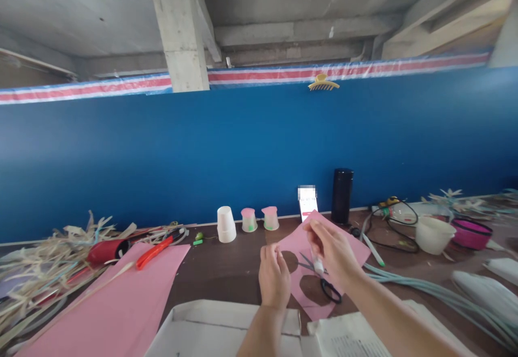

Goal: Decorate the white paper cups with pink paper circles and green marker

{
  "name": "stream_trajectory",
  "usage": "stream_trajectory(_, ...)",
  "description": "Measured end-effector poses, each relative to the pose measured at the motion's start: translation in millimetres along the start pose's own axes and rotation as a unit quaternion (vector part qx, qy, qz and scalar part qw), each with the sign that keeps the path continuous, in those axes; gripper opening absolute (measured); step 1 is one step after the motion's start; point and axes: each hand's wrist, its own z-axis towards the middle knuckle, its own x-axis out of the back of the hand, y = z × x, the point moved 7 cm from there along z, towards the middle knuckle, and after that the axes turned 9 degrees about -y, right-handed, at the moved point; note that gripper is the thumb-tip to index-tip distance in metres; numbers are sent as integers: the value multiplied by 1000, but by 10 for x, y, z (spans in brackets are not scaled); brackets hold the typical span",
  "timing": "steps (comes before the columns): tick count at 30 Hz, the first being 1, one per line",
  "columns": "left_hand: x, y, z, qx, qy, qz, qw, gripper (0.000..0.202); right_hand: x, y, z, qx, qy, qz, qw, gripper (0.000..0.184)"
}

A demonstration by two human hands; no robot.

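Note:
A sheet of pink paper (pixel 351 242) is raised over the table between my two hands. My left hand (pixel 275 279) has its fingers closed at the sheet's left corner. Near the top edge, my right hand (pixel 332 249) pinches the same paper between thumb and fingers. Below them lie scissors (pixel 332 291) with black handles, partly over more pink paper (pixel 313 309) that has rounded cut-outs. A white tube-like object (pixel 318 265) sits beside the blades, partly hidden by my right hand.
White paper cups (pixel 226 226) stand upside down beside two pink-topped cups (pixel 249 221) (pixel 271 219). Behind are a phone (pixel 308 201) and black flask (pixel 342 195). Left: pink sheets (pixel 109 303), red-handled tool (pixel 154 252), tangled strips (pixel 44 268). White box (pixel 218 314) in front; cords (pixel 437 292) right.

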Motion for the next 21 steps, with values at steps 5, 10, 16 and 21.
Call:
stream_trajectory(5, 4, 13, -4, -24, -4, 13, 1000, 22, 241, -112, 264, 8, 39, 269, 962, 10)
stream_trajectory(10, 0, 12, -3, -23, -11, 15, 1000, 23, 429, -40, 311, -8, 60, 283, 957, 5)
stream_trajectory(16, -24, -10, 11, -17, -18, 2, 1000, 24, 493, 396, 146, -50, 94, 201, 974, 7)
stream_trajectory(21, -26, 19, -19, -9, -32, 0, 999, 22, 638, 597, 49, -44, 134, 87, 986, 17)
